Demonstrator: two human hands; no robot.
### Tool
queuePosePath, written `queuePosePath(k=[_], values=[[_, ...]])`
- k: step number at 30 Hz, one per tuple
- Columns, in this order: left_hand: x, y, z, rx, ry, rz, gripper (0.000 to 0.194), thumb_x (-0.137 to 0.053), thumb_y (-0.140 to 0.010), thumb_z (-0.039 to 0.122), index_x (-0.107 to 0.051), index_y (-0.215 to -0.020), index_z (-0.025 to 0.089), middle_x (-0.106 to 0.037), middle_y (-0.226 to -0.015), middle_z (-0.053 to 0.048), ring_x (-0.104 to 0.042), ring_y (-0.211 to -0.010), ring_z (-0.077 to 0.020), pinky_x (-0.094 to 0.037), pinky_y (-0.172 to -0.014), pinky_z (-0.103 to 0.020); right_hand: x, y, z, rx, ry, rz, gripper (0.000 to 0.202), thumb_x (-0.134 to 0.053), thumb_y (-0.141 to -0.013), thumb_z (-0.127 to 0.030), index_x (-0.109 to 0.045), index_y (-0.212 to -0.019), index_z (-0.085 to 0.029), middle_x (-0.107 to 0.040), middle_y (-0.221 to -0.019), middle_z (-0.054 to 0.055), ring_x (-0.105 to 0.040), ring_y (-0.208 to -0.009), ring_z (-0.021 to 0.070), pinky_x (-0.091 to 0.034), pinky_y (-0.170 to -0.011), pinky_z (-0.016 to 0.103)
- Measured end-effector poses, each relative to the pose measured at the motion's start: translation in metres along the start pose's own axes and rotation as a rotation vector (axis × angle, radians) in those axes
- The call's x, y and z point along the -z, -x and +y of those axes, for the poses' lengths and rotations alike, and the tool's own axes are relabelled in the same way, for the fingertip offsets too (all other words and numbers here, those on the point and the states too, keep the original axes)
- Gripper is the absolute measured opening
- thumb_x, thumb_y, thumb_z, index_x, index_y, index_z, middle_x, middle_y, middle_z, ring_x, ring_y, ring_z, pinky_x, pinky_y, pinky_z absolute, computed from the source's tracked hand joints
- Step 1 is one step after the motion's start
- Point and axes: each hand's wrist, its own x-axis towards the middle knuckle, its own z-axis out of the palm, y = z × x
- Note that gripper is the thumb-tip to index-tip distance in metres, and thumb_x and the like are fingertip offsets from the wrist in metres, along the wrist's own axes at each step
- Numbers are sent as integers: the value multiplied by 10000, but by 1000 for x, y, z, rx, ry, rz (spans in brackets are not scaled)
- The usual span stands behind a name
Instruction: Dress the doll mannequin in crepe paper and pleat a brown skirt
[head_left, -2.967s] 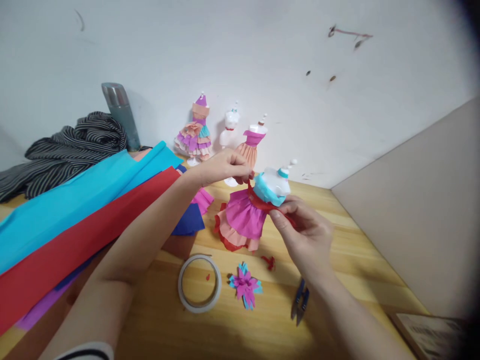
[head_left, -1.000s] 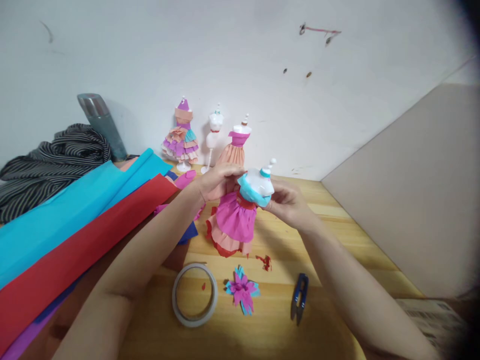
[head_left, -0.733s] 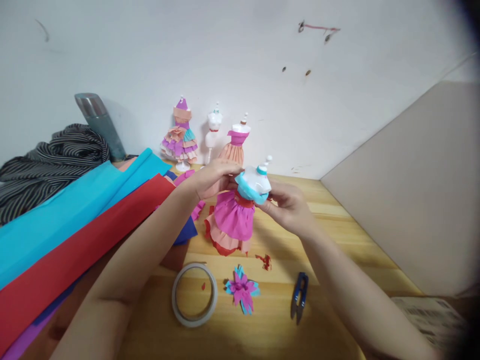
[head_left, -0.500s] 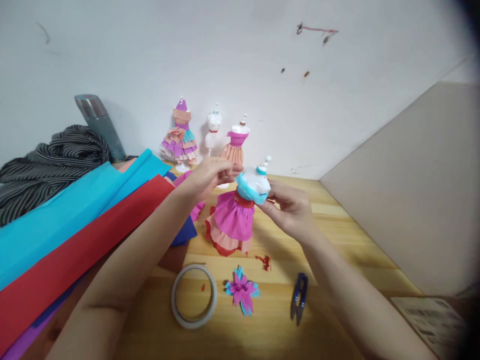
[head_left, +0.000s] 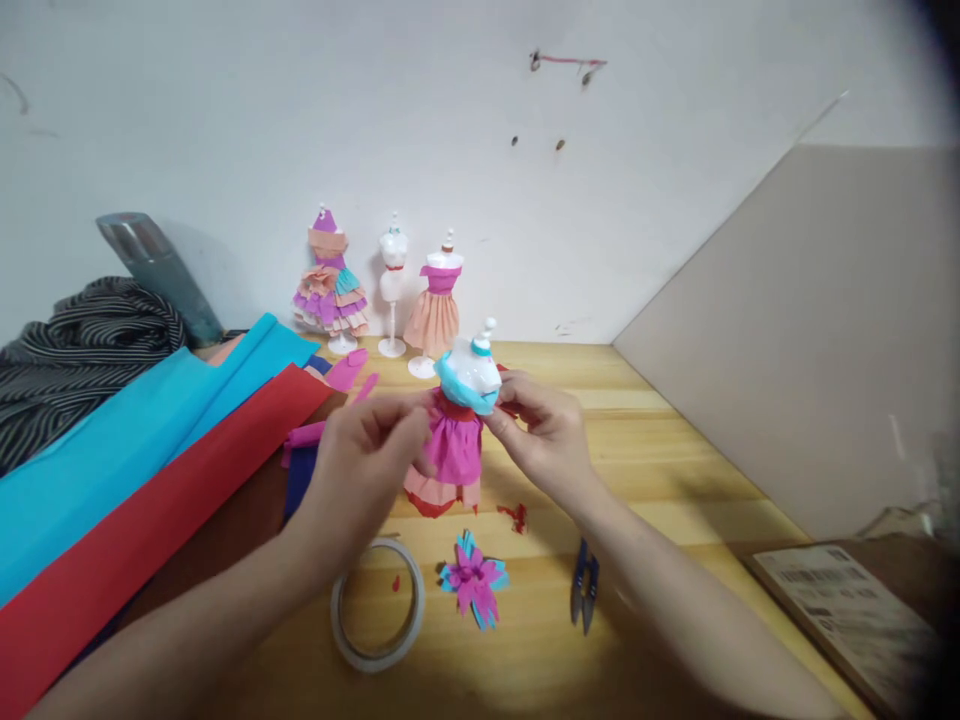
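Several fingers of the left hand (head_left: 367,460) curl together, gripping or not I cannot tell; over the table (head_left: 525,650), a white dress form (head_left: 471,368) wears a turquoise bodice (head_left: 465,393), red waistband (head_left: 453,406), magenta-over-peach skirt (head_left: 457,452); the right hand (head_left: 551,430) pinches the waistband's end.

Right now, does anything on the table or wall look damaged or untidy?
Yes. Red scraps lie loose beyond the flower, another scrap inside the tape roll, like litter. Dark spots mar the pale wall.

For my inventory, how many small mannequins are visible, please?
4. By the wall: the ruffled one, the white one, the peach-skirted one. Between left hand and right hand: the turquoise-topped one.
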Motion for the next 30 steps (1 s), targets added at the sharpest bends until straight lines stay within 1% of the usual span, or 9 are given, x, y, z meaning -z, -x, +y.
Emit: queuePosePath(k=[2,5,8,12,14,18,22,25,30], values=[[-5,15,0,-69,-72,-14,280,-560,-830,281,-599,-566,196,-596,-574,0,-460,-466,-103,-329,-440,-229,-1,0,-1,-39,-56,-10,162,-605,-824,-186,-574,-665,-195,-641,-747,26,-567,-647,137,-454,-565,262],[-10,23,-1,-164,-173,-40,267,-536,-865,279,-600,-616,207,-595,-643,-6,-507,-573,-135,-368,-518,-256,-1,1,-3,-83,-86,-11,162,-607,-829,-206,-586,-669,-190,-641,-758,36,-579,-668,146,-470,-590,275],[-11,20,-2,-205,-219,-69,302,-502,-887,254,-565,-597,197,-576,-668,-7,-530,-653,-144,-406,-600,-261,-1,3,-5,-94,-77,15,178,-614,-828,-215,-579,-655,-188,-622,-728,31,-566,-653,143,-465,-585,272],[-12,8,-6,-231,-193,-89,318,-496,-886,227,-570,-580,181,-621,-874,-42,-569,-961,-181,-444,-797,-265,-2,6,-8,-81,-28,70,178,-617,-817,-195,-570,-646,-189,-610,-697,23,-555,-630,140,-452,-571,266],[-14,0,-8,-240,-167,-95,303,-514,-875,234,-590,-587,176,-600,-921,-52,-549,-1025,-192,-441,-830,-271,-4,8,-11,-65,37,92,162,-607,-809,-168,-571,-653,-190,-611,-689,17,-553,-627,138,-447,-570,260],[-17,-17,-10,-266,-89,-113,291,-528,-831,242,-586,-559,157,-546,-897,-51,-561,-883,-165,-455,-743,-266,-9,8,-14,-31,156,123,172,-583,-802,-124,-547,-648,-190,-580,-648,-3,-529,-601,121,-433,-556,241],[-12,-42,-14,-222,-24,-182,248,-551,-755,249,-569,-527,152,-549,-814,-42,-527,-691,-126,-417,-563,-235,-12,4,-14,-38,166,146,181,-592,-812,-148,-556,-640,-191,-584,-640,1,-545,-583,122,-465,-545,242],[-1,-59,-19,-204,-8,-244,225,-577,-724,254,-583,-520,159,-528,-662,-17,-492,-604,-122,-393,-513,-232,-14,4,-13,-50,98,131,102,-590,-820,-160,-624,-727,-185,-677,-772,51,-646,-702,158,-539,-606,263],[18,-71,-26,-309,-24,-243,273,-607,-741,298,-611,-509,155,-604,-742,-48,-546,-692,-159,-433,-608,-272,-21,10,-13,-70,-6,86,150,-580,-837,-155,-692,-931,-190,-722,-1052,113,-691,-978,218,-589,-807,351]])
